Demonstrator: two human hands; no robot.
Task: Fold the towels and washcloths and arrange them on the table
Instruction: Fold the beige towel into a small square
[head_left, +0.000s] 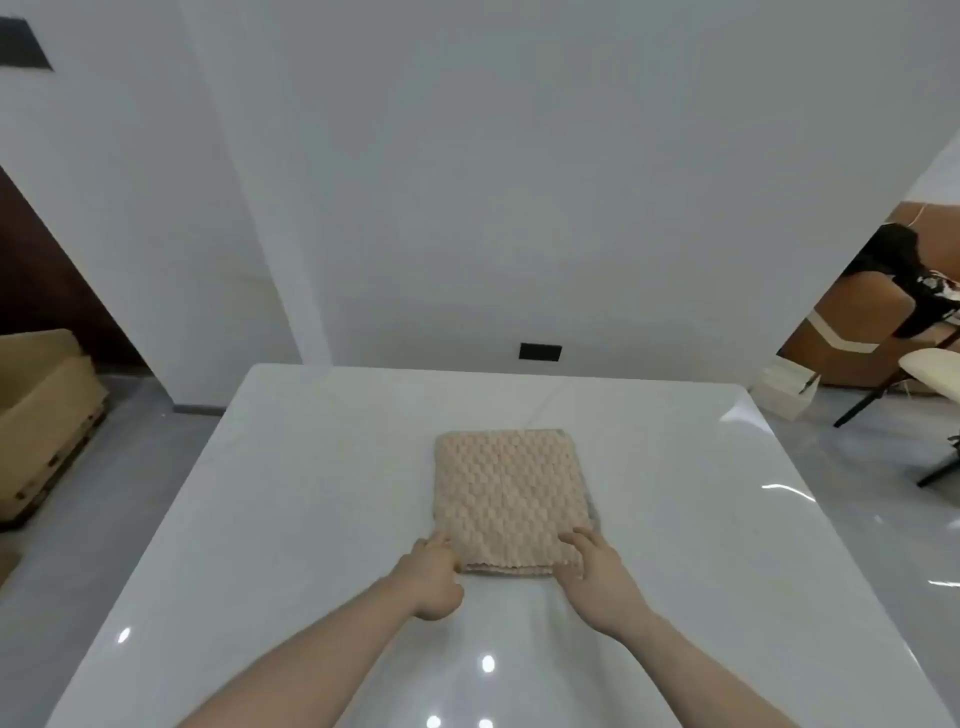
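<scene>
Gripping towel (509, 493) near edge, both hands

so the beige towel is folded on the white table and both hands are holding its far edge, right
Not quite. The head view shows the left hand and the right hand at the near edge of the beige towel, the one closest to the person, not the far edge. The rest holds: the towel lies folded on the white table.

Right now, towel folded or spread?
Folded: the beige towel lies as a compact rectangle on the table, layered edges showing at its near end.
</scene>
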